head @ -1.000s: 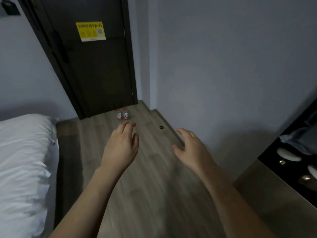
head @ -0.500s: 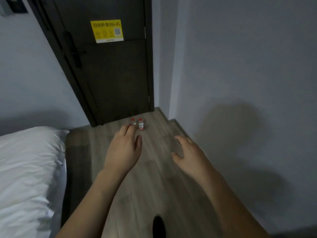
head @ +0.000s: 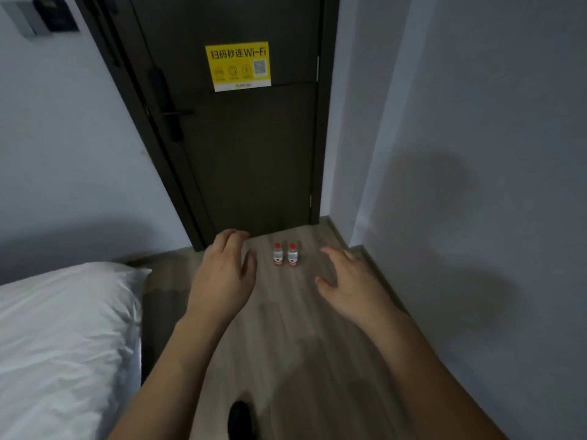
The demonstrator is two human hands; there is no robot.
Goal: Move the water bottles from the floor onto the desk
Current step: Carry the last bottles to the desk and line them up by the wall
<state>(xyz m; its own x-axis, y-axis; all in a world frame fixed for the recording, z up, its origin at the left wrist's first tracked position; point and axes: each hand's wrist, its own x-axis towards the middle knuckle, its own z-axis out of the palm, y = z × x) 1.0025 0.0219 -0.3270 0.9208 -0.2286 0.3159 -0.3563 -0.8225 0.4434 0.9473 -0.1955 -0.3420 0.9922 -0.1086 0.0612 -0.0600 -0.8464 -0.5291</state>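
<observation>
On the wood-grain plank floor (head: 286,328), just in front of a dark door (head: 251,154), stand two small water bottles (head: 285,255), upright and side by side, nearly touching. Each is clear-bodied and cylindrical, with a red cap and a white-and-red label band. Open floor lies on all sides of the pair, and a strip of bare planks runs from them back toward the camera. A pale wall (head: 476,154) bounds this strip on the right, its corner jutting out just right of the door; on the left the strip is bounded by the dark edge of a bed (head: 63,344) covered in creased white linen. A yellow Wi-Fi notice (head: 238,66) is fixed to the upper door panel, and a dark lever handle (head: 174,113) sits at the door's left edge. The left hand (head: 224,277) and right hand (head: 352,289) are held palm-down in the air, one on either side of the bottles in view, fingers loosely spread and slightly bent, grasping nothing and touching nothing. A dark shoe tip (head: 241,419) shows at the bottom edge.
</observation>
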